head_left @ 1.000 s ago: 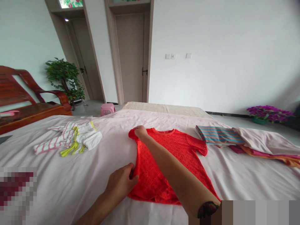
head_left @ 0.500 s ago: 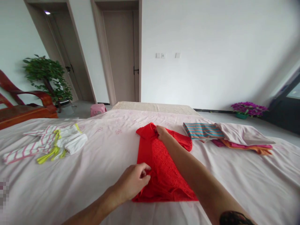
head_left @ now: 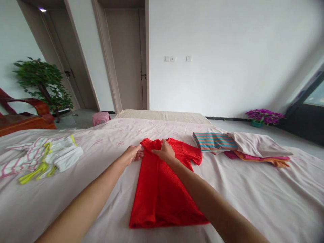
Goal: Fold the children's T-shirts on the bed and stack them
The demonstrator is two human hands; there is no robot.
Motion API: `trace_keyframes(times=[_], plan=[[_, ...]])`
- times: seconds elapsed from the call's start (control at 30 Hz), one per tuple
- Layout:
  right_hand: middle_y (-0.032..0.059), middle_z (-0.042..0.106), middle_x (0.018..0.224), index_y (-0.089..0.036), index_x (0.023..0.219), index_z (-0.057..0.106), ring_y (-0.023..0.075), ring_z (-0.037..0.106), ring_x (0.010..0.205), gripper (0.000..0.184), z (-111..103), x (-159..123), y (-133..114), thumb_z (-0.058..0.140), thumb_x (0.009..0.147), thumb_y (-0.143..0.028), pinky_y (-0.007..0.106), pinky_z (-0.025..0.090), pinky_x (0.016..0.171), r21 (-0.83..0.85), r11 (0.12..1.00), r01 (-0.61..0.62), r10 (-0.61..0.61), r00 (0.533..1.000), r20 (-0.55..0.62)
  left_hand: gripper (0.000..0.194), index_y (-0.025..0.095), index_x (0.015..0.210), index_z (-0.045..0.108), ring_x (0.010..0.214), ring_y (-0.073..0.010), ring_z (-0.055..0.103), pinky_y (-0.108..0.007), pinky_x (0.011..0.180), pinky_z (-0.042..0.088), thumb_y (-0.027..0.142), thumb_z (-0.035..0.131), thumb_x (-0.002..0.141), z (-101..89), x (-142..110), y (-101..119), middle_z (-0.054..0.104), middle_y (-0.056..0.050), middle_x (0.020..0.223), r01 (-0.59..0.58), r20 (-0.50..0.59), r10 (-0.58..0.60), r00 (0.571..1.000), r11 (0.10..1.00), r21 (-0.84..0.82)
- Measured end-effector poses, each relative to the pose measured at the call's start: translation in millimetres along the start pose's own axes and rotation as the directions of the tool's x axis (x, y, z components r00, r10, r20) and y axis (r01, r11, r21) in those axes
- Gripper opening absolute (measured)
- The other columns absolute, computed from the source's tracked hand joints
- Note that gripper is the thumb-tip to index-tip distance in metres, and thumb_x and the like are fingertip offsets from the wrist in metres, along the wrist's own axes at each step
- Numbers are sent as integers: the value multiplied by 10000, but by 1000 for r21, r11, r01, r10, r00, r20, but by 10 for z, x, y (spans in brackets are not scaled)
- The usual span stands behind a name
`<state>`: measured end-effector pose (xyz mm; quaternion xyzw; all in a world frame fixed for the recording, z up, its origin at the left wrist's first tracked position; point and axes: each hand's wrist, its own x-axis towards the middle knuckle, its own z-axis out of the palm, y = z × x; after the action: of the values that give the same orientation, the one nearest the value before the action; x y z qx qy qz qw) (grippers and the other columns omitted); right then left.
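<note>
Left hand, narrow, touched the straight folded side of the red shirt; right hand, thumb spread, touched its neckline; I couldn't tell either grip. From my end the thin, textured shirt ran lengthwise away on the creased pale sheet, hem nearest. Beyond: crumpled white garments left, flat folded stack right, boxy pink stool.

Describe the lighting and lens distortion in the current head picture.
Head view: soft light over the red shirt; a small bright light glaring within the left doorframe; that frame leaning, probably wide-angle distortion; the white wall darkening toward the right edge.
</note>
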<state>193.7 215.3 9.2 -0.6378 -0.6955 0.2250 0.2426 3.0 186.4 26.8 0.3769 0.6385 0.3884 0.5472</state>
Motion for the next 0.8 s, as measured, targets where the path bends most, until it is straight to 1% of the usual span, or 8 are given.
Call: trace_keyframes(times=[0.07,0.13,0.23,0.33,0.43,0.57,0.7,0.8], plan=[[121,638,1207,-186,1364,484,279,595,1088,596,-10,-53,-17,644,807,-324,356,452,870,-97,995,10,-14,999,-35,373,119,803,623,531,-87,585,-174,507,443,450,500,924,50,147,24,643,-44,631,8,-28,-8,1000,1000,-16],[90,650,1173,-220,1277,589,245,594,1068,426,-56,-133,-23,542,854,-213,319,435,865,-172,977,123,-134,989,-56,407,133,765,610,512,-94,577,-183,490,445,510,525,895,89,267,47,635,-39,607,7,-55,-8,998,1000,-23],[66,641,1133,-256,1169,674,213,567,1050,350,-155,-316,-20,490,885,-167,293,406,878,-282,893,351,-380,924,-51,417,152,737,605,482,-109,565,-202,464,435,564,644,782,143,402,90,622,-16,570,-25,-93,23,995,999,-20],[56,634,1056,-276,1141,681,204,545,1002,312,-222,-517,-15,514,898,-174,300,398,848,-370,787,493,-515,856,47,352,161,685,602,458,-107,542,-206,455,406,480,749,670,213,495,137,598,21,529,-98,-108,97,989,995,-6],[58,624,1012,-266,1126,672,202,527,941,262,-226,-649,-3,513,930,-197,308,397,780,-428,713,555,-567,816,114,279,165,622,580,475,-104,551,-202,480,401,379,757,627,295,564,177,580,41,511,-170,-95,170,981,985,8],[70,610,1027,-262,1132,660,203,498,901,250,-182,-689,33,449,997,-250,313,393,724,-470,656,591,-621,776,109,229,169,630,580,494,-107,563,-210,504,421,357,710,643,401,646,187,596,34,543,-215,-64,217,974,976,26],[83,600,997,-232,970,691,211,479,894,232,-131,-675,68,465,1003,-273,318,387,710,-507,599,620,-661,740,124,215,167,647,597,492,-127,566,-231,503,435,348,712,633,458,727,131,597,19,543,-211,-52,218,975,971,107],[71,598,954,-228,936,697,203,477,875,215,-98,-662,83,493,993,-264,317,378,717,-493,605,625,-667,736,114,195,164,676,624,522,-139,583,-225,508,428,349,687,669,447,791,83,595,18,538,-228,-74,249,966,950,214]])
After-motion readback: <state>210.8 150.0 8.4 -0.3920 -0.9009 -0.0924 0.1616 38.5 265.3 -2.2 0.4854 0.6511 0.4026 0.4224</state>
